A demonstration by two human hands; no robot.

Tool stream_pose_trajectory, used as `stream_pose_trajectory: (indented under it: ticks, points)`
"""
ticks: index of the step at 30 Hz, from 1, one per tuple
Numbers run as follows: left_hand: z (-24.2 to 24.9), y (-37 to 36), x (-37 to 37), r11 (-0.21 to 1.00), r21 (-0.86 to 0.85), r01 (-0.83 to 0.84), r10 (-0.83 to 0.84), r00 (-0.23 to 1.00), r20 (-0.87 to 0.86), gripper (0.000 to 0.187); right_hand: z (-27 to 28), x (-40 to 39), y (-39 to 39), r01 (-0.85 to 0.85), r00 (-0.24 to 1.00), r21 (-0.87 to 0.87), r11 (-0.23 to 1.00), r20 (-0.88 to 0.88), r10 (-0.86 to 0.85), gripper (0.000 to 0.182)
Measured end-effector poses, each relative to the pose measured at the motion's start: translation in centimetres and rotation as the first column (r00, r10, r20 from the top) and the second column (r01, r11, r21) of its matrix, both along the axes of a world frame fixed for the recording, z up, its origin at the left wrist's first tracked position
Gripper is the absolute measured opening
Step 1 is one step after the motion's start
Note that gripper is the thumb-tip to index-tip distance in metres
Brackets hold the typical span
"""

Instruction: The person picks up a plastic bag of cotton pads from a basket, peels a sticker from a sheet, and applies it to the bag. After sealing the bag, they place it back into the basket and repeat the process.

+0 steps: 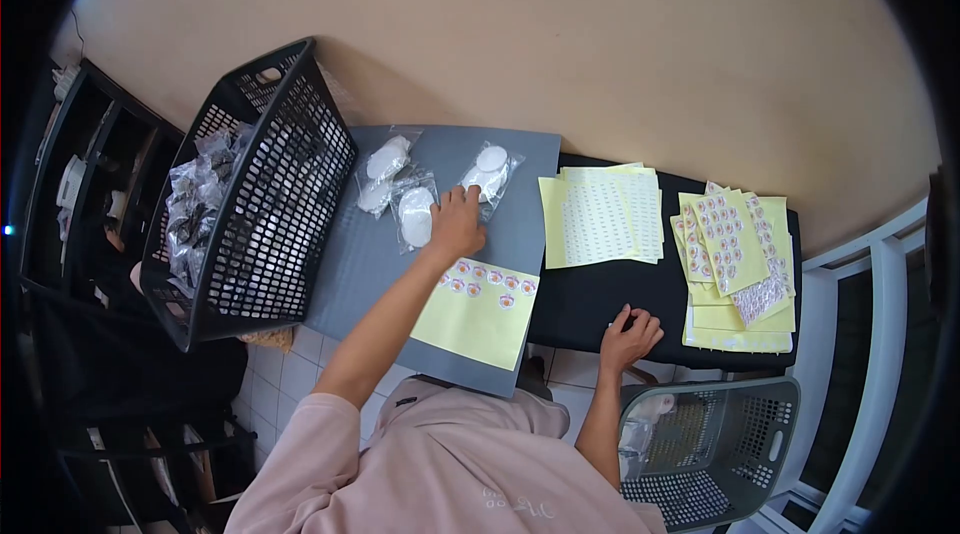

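Note:
My left hand (458, 224) reaches over the grey board, palm down with its fingers stretched forward. Its fingertips lie at the lower edge of a clear packet with white round pieces (488, 169); the contact is partly hidden. Close by on its left is another clear packet (415, 216), and two more overlapping packets (385, 174) lie behind that. Below the wrist is a yellow sticker sheet (475, 319) with round printed stickers along its top. My right hand (631, 336) rests at the front edge of the black table, fingers loosely bent and apart, with nothing visible in it.
A tall dark basket (270, 204) with plastic-wrapped items stands left on the grey board (350, 274). Yellow label sheets (600, 219) and stacked sticker sheets (735, 244) lie on the black table (590, 309). A green-grey basket (720, 434) sits below right. A wall rises behind.

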State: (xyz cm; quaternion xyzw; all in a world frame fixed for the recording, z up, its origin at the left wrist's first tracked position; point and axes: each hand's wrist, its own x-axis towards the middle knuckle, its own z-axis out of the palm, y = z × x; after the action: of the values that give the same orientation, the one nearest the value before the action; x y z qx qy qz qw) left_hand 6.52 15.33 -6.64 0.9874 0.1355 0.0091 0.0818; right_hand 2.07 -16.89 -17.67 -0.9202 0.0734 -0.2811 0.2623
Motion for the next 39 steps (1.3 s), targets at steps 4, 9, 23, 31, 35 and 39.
stream_pose_trajectory:
  ticks: [4,9,23,31,35,39]
  points:
    - [-2.1,0.6,0.5,0.99,0.099,0.1,-0.117,0.977,0.177,0.062,-0.1,0.0,-0.2,0.0,1.0,0.004,1.0,0.005,0.0,0.017]
    - [-4.7,3.9,1.0,0.953,-0.023,0.301,-0.289,0.932,0.217,0.047,-0.3,0.0,-0.3,-0.013,1.0,0.015,1.0,0.002,0.013,0.015]
    - [-3.5,-0.6,0.5,0.988,0.044,0.151,-0.156,0.916,0.369,0.043,0.4,0.8,-1.3,-0.013,0.983,0.137,0.99,-0.177,0.038,0.015]
    - [3.6,1.1,1.3,0.881,-0.26,0.395,-0.115,0.713,0.692,0.01,5.6,1.8,-1.1,-0.048,0.972,0.445,0.894,-0.186,0.144,0.011]
    - [9.7,1.4,0.8,0.524,-0.729,0.44,0.127,0.806,0.578,0.015,11.8,2.4,2.7,-0.07,0.897,0.88,0.47,-0.151,0.415,0.018]
    - [12.8,0.9,-0.7,0.178,-0.882,0.437,0.114,0.881,0.459,0.016,18.0,1.7,7.1,-0.164,0.701,0.977,-0.134,0.211,0.681,0.047]
